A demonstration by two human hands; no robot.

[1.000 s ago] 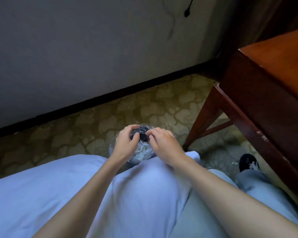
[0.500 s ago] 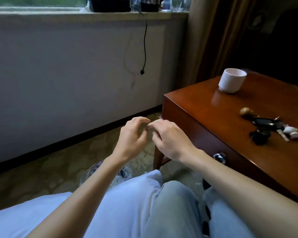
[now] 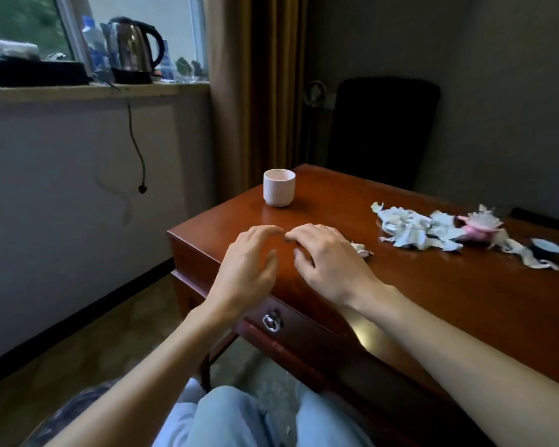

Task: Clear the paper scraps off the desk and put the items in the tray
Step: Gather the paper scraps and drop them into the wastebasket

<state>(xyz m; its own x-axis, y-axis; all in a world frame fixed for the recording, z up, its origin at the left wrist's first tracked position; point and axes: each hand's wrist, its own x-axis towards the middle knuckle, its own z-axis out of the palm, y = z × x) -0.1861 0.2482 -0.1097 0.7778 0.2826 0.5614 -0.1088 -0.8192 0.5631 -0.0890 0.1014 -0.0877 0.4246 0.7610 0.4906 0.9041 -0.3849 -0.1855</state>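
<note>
My left hand [image 3: 249, 266] and my right hand [image 3: 326, 259] hover side by side over the front left part of the wooden desk [image 3: 433, 301]. Their fingers are loosely curved, their fingertips almost meet, and they hold nothing. A pile of pale paper scraps [image 3: 413, 227] lies on the desk to the right of my right hand. A small scrap [image 3: 361, 247] sits just beyond that hand's knuckles. A pink item [image 3: 481, 224] and a dark item [image 3: 541, 250] lie among more scraps further right.
A white ribbed cup [image 3: 279, 187] stands near the desk's far left corner. A dark chair [image 3: 384, 130] is behind the desk. A plastic-lined bin [image 3: 75, 411] shows on the floor at lower left. A kettle [image 3: 133, 46] stands on the windowsill.
My hands rose from the bin on the floor to above the desk. The view swung up and right, bringing the cup and the scrap pile into sight.
</note>
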